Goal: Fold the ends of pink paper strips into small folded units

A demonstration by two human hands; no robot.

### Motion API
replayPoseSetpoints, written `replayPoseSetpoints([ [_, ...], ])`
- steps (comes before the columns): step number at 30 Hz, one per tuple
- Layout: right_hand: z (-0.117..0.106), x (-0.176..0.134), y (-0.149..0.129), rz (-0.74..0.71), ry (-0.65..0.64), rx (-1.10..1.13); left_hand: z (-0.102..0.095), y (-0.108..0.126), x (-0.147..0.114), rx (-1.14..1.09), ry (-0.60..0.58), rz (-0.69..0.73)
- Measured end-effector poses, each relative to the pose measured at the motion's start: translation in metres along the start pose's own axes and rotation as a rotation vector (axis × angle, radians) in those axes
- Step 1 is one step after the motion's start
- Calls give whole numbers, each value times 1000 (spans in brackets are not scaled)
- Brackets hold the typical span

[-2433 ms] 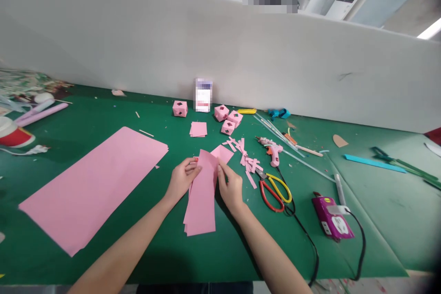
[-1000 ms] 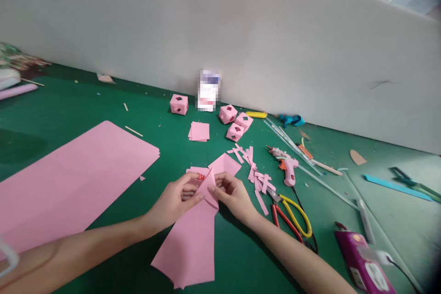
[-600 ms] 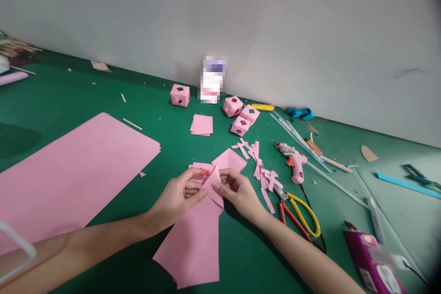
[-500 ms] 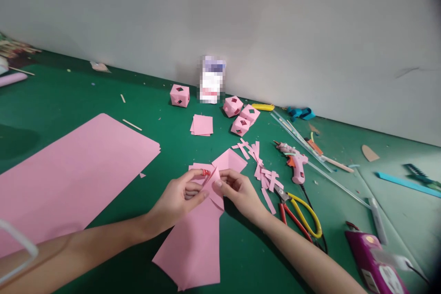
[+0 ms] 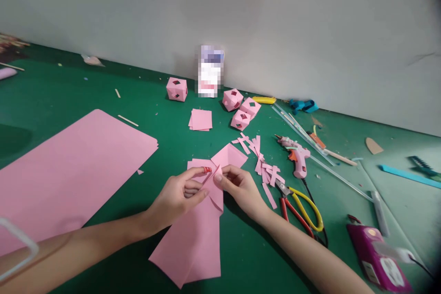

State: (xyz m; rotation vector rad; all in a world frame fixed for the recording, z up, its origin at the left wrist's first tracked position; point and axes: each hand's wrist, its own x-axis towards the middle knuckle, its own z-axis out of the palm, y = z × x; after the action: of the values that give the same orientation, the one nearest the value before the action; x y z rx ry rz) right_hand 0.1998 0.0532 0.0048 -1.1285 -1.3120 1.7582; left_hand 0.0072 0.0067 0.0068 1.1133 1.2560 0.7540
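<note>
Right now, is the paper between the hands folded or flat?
Folded over, at least partly: the paper bends into a pointed flap between the left hand and right hand. Crease sharpness: cannot tell.

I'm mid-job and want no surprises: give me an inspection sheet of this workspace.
Surface: flat green tabletop, scraps scattered.
Work items: folded pink paper piece over pink paper strips.
Clutter: pink paper offcuts, metal cutters with red and yellow handles, pink plastic glue gun.
Hands: right hand pinches folded piece; left hand, grip unclear.
Cables: black cable from glue gun; second black cable from white plastic plug.
Surroundings: grey upright panel behind.
</note>
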Motion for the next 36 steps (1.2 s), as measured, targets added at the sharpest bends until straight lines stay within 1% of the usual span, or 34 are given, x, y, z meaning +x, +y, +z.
replayPoseSetpoints([
  [4, -1, 0, 1, -9, 17, 2, 0, 1, 0, 12, 3, -2],
  [9, -2, 1, 1, -6, 9, -6, 0, 2, 1, 29, -4, 16],
  [17, 0, -2, -3, -52, 19, -16, 0, 1, 0, 42, -33, 8],
  [22, -1, -2, -3, -46, 20, -22, 0, 1, 0, 98, -21, 25],
  [27, 0, -2, -4, -34, 47, -19, 0, -3, 1, 162, -10, 28],
  [33, 0, -2, -6, -41, 43, -3, 2, -2, 1, 158, 1, 28],
  [36, 0, -2, -5, -42, 48, 0, 2, -1, 0, 187, 11, 50],
])
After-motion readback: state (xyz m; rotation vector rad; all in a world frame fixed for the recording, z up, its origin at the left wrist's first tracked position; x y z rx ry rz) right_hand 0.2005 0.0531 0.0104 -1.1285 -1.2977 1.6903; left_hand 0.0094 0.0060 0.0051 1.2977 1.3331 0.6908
